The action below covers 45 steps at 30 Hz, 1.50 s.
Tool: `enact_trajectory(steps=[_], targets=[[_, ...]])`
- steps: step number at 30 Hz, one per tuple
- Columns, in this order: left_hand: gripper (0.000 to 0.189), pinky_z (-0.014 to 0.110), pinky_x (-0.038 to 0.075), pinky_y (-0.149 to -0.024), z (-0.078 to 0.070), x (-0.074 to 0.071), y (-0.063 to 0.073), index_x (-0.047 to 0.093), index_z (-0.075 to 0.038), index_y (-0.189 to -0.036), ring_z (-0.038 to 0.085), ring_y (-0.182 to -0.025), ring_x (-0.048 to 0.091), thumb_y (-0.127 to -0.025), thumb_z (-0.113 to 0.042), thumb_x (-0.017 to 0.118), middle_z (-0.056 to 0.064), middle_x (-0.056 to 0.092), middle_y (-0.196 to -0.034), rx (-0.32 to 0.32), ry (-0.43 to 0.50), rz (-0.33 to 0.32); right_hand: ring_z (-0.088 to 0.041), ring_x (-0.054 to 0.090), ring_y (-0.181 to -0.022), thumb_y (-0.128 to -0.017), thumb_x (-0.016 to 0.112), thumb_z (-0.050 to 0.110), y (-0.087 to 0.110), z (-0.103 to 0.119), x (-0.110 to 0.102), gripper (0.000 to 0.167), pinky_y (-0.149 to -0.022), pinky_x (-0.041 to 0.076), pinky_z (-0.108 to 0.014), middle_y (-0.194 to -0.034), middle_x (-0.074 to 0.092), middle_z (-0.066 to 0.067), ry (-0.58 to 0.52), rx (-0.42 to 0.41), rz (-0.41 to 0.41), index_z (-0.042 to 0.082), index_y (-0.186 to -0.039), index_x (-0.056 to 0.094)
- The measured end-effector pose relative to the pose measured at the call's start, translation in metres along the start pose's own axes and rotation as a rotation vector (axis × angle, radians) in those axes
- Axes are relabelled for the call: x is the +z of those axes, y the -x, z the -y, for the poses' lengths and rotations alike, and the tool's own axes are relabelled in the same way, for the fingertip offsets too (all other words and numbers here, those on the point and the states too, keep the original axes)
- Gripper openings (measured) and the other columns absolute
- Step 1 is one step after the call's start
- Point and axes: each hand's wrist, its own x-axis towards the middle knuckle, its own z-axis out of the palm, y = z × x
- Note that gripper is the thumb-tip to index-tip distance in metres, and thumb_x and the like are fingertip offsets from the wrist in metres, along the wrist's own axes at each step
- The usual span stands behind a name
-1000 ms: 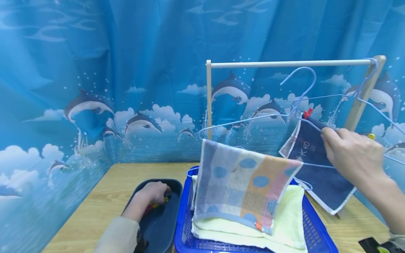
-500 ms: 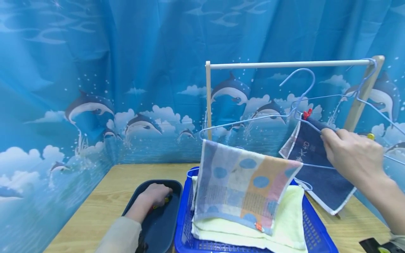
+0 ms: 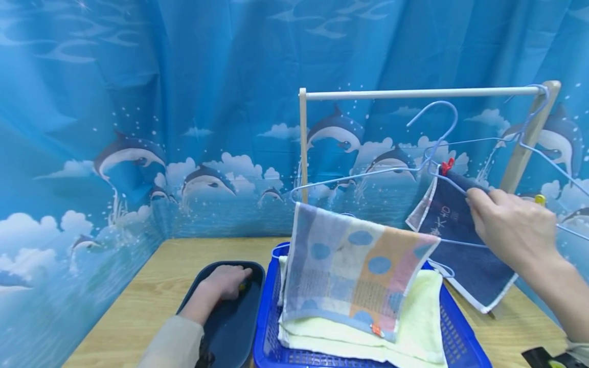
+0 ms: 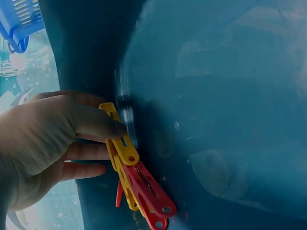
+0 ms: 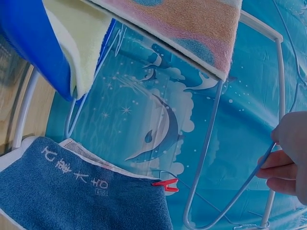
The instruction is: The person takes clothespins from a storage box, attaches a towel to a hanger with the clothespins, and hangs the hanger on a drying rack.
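My left hand [image 3: 227,281] reaches into a dark oblong tray [image 3: 232,340]. In the left wrist view its thumb and fingers pinch a yellow clothespin [image 4: 127,151], with red clothespins [image 4: 148,191] against it. My right hand [image 3: 520,225] grips the right shoulder of a light-blue wire hanger [image 3: 359,175], held in front of the rack with its hook free. Over the hanger's lower bar drapes a striped towel with blue dots [image 3: 345,266]. Behind it hangs a dark-blue towel [image 3: 455,209] with a red clothespin [image 3: 448,165] at its corner.
A blue plastic basket [image 3: 460,327] holding pale-yellow towels [image 3: 430,296] stands right of the tray on a wooden table [image 3: 124,301]. Behind is a drying rack [image 3: 414,94], with another hanger [image 3: 547,161] hooked at its right end. A dolphin-print curtain [image 3: 230,128] backs everything.
My left hand has shifted slightly right and down in the tray, covering more of the clothespins in the head view. The right hand, hanger and towel have stayed nearly still.
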Motion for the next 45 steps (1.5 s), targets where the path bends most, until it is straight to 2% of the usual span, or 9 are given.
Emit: enact_trajectory(steps=[3, 8, 18, 25, 31, 39, 45], targets=[[0.042, 0.047, 0.042, -0.091, 0.0012, 0.0006, -0.0006, 0.056, -0.008, -0.124, 0.032, -0.104, 0.057, -0.083, -0.002, 0.062, 0.015, 0.059, -0.116, 0.007, 0.004, -0.003, -0.016, 0.027, -0.036, -0.084, 0.052, 0.008, 0.0004, 0.0, 0.0002, 0.008, -0.034, 0.018, -0.027, -0.049, 0.036, -0.004, 0.0, 0.003, 0.002, 0.002, -0.088, 0.056], [0.04, 0.047, 0.042, -0.091, 0.0029, 0.0011, -0.0017, 0.056, -0.008, -0.122, 0.034, -0.104, 0.056, -0.083, -0.003, 0.061, 0.017, 0.056, -0.119, 0.023, -0.01, -0.015, -0.016, 0.026, -0.035, -0.084, 0.051, 0.008, 0.001, -0.0002, 0.0005, 0.009, -0.034, 0.019, -0.027, -0.048, 0.036, -0.005, 0.003, 0.0, -0.001, 0.002, -0.088, 0.057], [0.036, 0.046, 0.047, -0.08, 0.0039, 0.001, -0.0015, 0.057, -0.012, -0.116, 0.026, -0.077, 0.057, -0.081, -0.004, 0.064, 0.014, 0.058, -0.112, 0.037, -0.026, -0.04, -0.016, 0.025, -0.035, -0.087, 0.047, 0.011, 0.0026, -0.0001, 0.002, 0.013, -0.034, 0.018, -0.028, -0.048, 0.036, -0.005, -0.006, 0.001, -0.003, 0.003, -0.088, 0.057], [0.035, 0.045, 0.047, -0.079, 0.0023, -0.0005, -0.0007, 0.057, -0.013, -0.114, 0.024, -0.074, 0.055, -0.08, -0.005, 0.065, 0.014, 0.057, -0.113, 0.027, -0.03, -0.05, -0.016, 0.025, -0.035, -0.083, 0.052, 0.008, 0.0029, 0.0002, 0.003, 0.008, -0.034, 0.018, -0.027, -0.048, 0.037, -0.005, -0.006, 0.013, 0.006, 0.003, -0.088, 0.057], [0.031, 0.041, 0.047, -0.07, -0.0001, -0.0029, 0.0021, 0.057, -0.015, -0.11, 0.02, -0.066, 0.049, -0.081, -0.005, 0.065, 0.011, 0.057, -0.107, 0.04, -0.056, -0.062, -0.015, 0.024, -0.035, -0.085, 0.05, 0.009, 0.0028, 0.0004, 0.0036, 0.01, -0.034, 0.017, -0.027, -0.048, 0.035, -0.004, -0.008, 0.005, 0.002, 0.003, -0.087, 0.057], [0.028, 0.038, 0.047, -0.066, -0.0002, -0.0039, 0.0029, 0.057, -0.017, -0.106, 0.019, -0.07, 0.053, -0.081, -0.012, 0.067, 0.003, 0.057, -0.094, 0.069, -0.114, -0.13, -0.015, 0.024, -0.035, -0.084, 0.05, 0.008, 0.003, 0.0008, 0.0047, 0.009, -0.033, 0.017, -0.026, -0.048, 0.034, -0.003, -0.006, -0.001, -0.004, 0.003, -0.086, 0.057], [0.027, 0.036, 0.044, -0.06, 0.001, -0.0043, 0.0024, 0.058, -0.017, -0.105, 0.017, -0.067, 0.052, -0.08, -0.014, 0.069, -0.001, 0.052, -0.084, 0.132, -0.107, -0.216, -0.015, 0.025, -0.034, -0.082, 0.053, 0.007, 0.0028, 0.0008, 0.0052, 0.006, -0.033, 0.017, -0.026, -0.048, 0.034, -0.004, -0.002, -0.004, -0.008, 0.003, -0.085, 0.057]])
